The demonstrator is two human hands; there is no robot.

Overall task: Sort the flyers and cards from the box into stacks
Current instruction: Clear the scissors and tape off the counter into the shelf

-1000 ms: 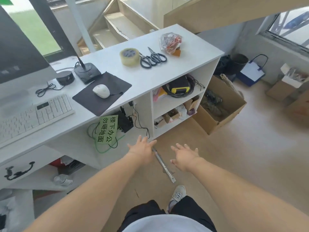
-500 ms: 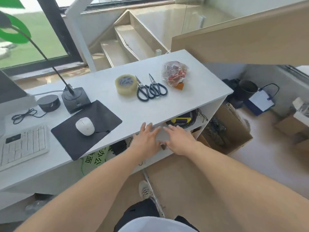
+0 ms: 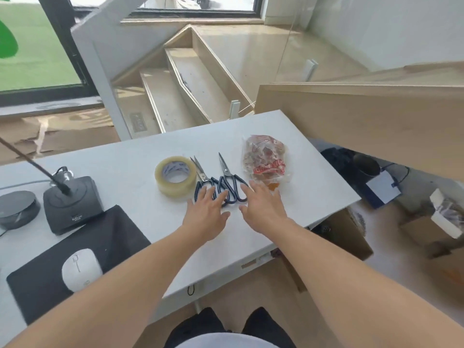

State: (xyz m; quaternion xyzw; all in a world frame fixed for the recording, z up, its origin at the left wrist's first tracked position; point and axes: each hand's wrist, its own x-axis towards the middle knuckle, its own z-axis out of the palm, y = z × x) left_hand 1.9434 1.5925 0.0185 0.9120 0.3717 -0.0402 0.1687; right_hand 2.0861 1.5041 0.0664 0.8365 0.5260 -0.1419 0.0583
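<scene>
head view looks down on a wide white desk top (image 3: 140, 156) that runs from the left edge to a corner at the right, with pale wooden stairs (image 3: 190, 79) behind it and a dark-framed window (image 3: 37, 49) on green outside. a brown cardboard box (image 3: 351, 237) sits on the floor under the desk's right end; only its side and rim show, so its contents and any flyers or cards, and which way they point, cannot be told.

on the desk lie a black mouse mat (image 3: 82, 249) with a white mouse (image 3: 80, 270) on it, a black microphone base (image 3: 71, 202) with its stalk slanting up to the left, a round dark puck (image 3: 17, 207) beside it, a crumpled clear plastic bag with red print (image 3: 265, 156), a roll of clear packing tape (image 3: 175, 175), and two pairs of dark-handled scissors (image 3: 223, 182) whose blades point away from the person.

the left hand (image 3: 207, 214) is spread flat, fingers straight, its tips over the scissor handles, holding nothing. the right hand (image 3: 263, 204) is likewise spread wide, just beside the bag, holding nothing.
</scene>
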